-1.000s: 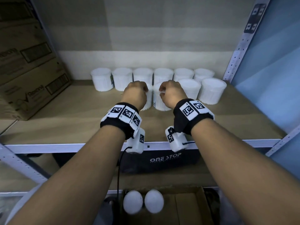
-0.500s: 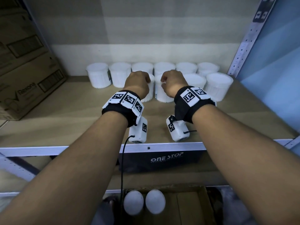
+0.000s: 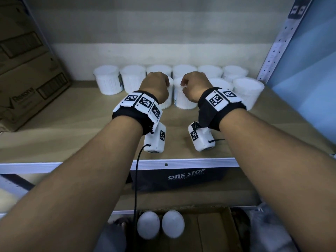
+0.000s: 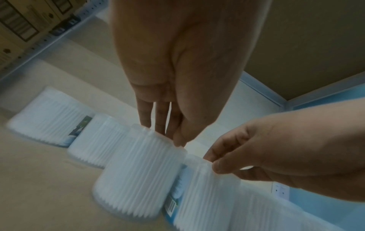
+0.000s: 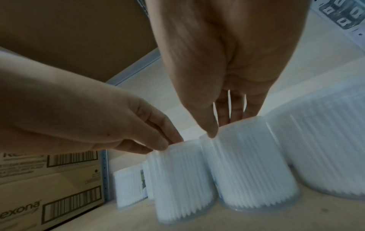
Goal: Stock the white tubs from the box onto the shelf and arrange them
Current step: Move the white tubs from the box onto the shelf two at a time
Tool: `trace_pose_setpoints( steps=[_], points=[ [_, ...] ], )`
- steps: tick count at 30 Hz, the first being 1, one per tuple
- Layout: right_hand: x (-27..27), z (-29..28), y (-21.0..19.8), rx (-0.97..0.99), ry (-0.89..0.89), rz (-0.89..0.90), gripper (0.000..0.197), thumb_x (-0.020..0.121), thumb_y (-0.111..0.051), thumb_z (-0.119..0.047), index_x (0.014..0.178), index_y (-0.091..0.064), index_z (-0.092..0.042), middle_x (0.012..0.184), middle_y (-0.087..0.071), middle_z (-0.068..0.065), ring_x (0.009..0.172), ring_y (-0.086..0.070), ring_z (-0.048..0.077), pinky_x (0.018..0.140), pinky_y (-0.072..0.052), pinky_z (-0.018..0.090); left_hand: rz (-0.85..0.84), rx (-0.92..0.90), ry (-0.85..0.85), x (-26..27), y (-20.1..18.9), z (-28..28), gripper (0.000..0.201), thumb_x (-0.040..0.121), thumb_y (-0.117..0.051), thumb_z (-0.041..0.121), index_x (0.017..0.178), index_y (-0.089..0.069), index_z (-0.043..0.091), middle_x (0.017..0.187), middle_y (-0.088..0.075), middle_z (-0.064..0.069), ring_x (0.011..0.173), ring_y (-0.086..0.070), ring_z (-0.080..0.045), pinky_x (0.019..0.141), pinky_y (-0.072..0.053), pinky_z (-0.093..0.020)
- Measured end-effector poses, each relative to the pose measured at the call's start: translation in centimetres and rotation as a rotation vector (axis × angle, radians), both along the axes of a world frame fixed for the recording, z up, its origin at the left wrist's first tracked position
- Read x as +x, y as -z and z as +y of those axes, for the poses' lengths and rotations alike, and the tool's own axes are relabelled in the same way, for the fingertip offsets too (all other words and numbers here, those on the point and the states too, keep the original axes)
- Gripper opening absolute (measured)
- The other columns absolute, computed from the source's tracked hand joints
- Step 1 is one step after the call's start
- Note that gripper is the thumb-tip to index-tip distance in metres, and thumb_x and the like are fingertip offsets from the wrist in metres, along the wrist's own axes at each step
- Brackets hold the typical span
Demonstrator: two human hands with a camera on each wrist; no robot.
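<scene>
Two white ribbed tubs stand side by side in the front row on the wooden shelf (image 3: pixel 72 128). My left hand (image 4: pixel 166 136) pinches the top rim of the left tub (image 4: pixel 138 171) from above, thumb on the near side. My right hand (image 5: pixel 223 126) pinches the rim of the right tub (image 5: pixel 250 164) the same way. In the head view both hands (image 3: pixel 156 84) (image 3: pixel 192 86) cover the tubs' lids, and only the right tub's side (image 3: pixel 181 100) shows well. Both tubs rest upright on the board and touch each other.
Several tubs (image 3: pixel 184 70) line the back wall, and two more (image 3: pixel 248 90) stand at the front right. A big cardboard carton (image 3: pixel 27 73) fills the shelf's left end. A metal upright (image 3: pixel 278 42) bounds the right. Below, an open box (image 3: pixel 214 230) holds two tubs (image 3: pixel 148 224).
Both hands have slid their tubs a little deeper into the shelf, toward the back row and in line with the front-right tubs. The grips look the same.
</scene>
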State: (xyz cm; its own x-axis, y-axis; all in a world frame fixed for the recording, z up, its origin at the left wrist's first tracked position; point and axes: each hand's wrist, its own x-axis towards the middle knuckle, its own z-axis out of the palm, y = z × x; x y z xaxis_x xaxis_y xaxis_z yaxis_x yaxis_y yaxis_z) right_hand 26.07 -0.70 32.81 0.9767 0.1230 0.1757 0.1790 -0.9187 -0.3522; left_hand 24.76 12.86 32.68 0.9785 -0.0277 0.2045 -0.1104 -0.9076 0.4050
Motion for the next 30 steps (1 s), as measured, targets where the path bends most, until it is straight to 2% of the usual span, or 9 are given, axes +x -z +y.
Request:
trace_pose_setpoints(
  steps=[4, 8, 11, 15, 20, 24, 28, 30],
  points=[
    [-1.6, -0.7, 0.4, 0.04, -0.041, 0.031, 0.044, 0.091, -0.057, -0.018, 0.134, -0.05, -0.011, 0.139, -0.051, 0.008, 0.128, -0.048, 0.024, 0.104, -0.038, 0.027, 0.093, -0.003, 0.055, -1.6, -1.1, 0.9, 0.04, 0.091, -0.05, 0.014, 0.131, -0.054, 0.019, 0.139, -0.052, -0.004, 0.125, -0.051, -0.021, 0.093, -0.04, -0.023],
    [-4.6, -1.9, 1.8, 0.102, -0.071, -0.017, 0.056, 0.086, -0.064, -0.021, 0.138, -0.046, -0.014, 0.144, -0.045, 0.008, 0.133, -0.042, 0.023, 0.108, -0.033, 0.028, -0.001, -0.038, 0.078, -4.4, -1.3, 2.1, 0.042, 0.091, -0.053, 0.021, 0.132, -0.052, 0.017, 0.142, -0.048, -0.004, 0.13, -0.045, -0.02, 0.101, -0.038, -0.026],
    [-7.1, -2.7, 2.2, 0.124, -0.061, -0.011, 0.052, 0.085, -0.064, -0.022, 0.134, -0.049, -0.014, 0.142, -0.045, 0.009, 0.131, -0.043, 0.025, 0.107, -0.035, 0.028, -0.039, -0.037, 0.087, -6.9, -1.1, 2.7, 0.042, 0.09, -0.054, 0.02, 0.131, -0.053, 0.013, 0.138, -0.053, -0.006, 0.128, -0.048, -0.02, 0.102, -0.038, -0.026],
    [-11.2, -3.8, 2.4, 0.128, -0.073, 0.035, 0.043, 0.087, -0.063, -0.021, 0.129, -0.055, -0.015, 0.138, -0.047, 0.008, 0.127, -0.046, 0.023, 0.102, -0.036, 0.027, -0.017, -0.056, 0.082, -10.7, -0.3, 2.7, 0.042, 0.089, -0.056, 0.024, 0.13, -0.055, 0.015, 0.134, -0.056, -0.005, 0.124, -0.052, -0.019, 0.099, -0.041, -0.027],
    [-15.3, -3.9, 3.5, 0.176, -0.112, 0.026, 0.028, 0.087, -0.064, -0.02, 0.114, -0.063, -0.015, 0.126, -0.054, 0.004, 0.116, -0.052, 0.019, 0.092, -0.036, 0.02, -0.009, -0.116, 0.109, -15.6, 1.3, 2.2, 0.039, 0.088, -0.059, 0.024, 0.126, -0.057, 0.017, 0.128, -0.057, -0.003, 0.118, -0.054, -0.019, 0.093, -0.042, -0.026],
    [-17.5, -3.7, 4.9, 0.224, -0.125, 0.037, 0.017, 0.086, -0.063, -0.018, 0.102, -0.067, -0.016, 0.112, -0.056, -0.001, 0.099, -0.056, 0.014, 0.089, -0.044, 0.023, 0.005, -0.095, 0.135, -18.6, 2.9, 2.3, 0.032, 0.086, -0.058, 0.024, 0.118, -0.061, 0.021, 0.119, -0.062, 0.001, 0.11, -0.057, -0.017, 0.086, -0.041, -0.023],
    [-19.8, -3.3, 6.5, 0.315, -0.171, 0.04, 0.009, 0.086, -0.062, -0.013, 0.081, -0.069, -0.012, 0.085, -0.063, 0.0, 0.076, -0.056, 0.012, 0.066, -0.04, 0.014, 0.074, -0.155, 0.163, -20.7, 4.9, 2.9, 0.022, 0.086, -0.057, 0.019, 0.106, -0.065, 0.018, 0.112, -0.061, -0.002, 0.103, -0.057, -0.016, 0.087, -0.041, -0.021],
    [-20.6, -3.3, 7.6, 0.356, -0.189, 0.13, 0.009, 0.087, -0.062, -0.014, 0.082, -0.069, -0.009, 0.081, -0.066, 0.002, 0.072, -0.057, 0.012, 0.063, -0.042, 0.014, 0.106, -0.132, 0.207, -21.4, 6.4, 3.0, 0.017, 0.086, -0.058, 0.019, 0.102, -0.066, 0.017, 0.107, -0.063, -0.003, 0.099, -0.059, -0.017, 0.085, -0.042, -0.021]
  ],
)
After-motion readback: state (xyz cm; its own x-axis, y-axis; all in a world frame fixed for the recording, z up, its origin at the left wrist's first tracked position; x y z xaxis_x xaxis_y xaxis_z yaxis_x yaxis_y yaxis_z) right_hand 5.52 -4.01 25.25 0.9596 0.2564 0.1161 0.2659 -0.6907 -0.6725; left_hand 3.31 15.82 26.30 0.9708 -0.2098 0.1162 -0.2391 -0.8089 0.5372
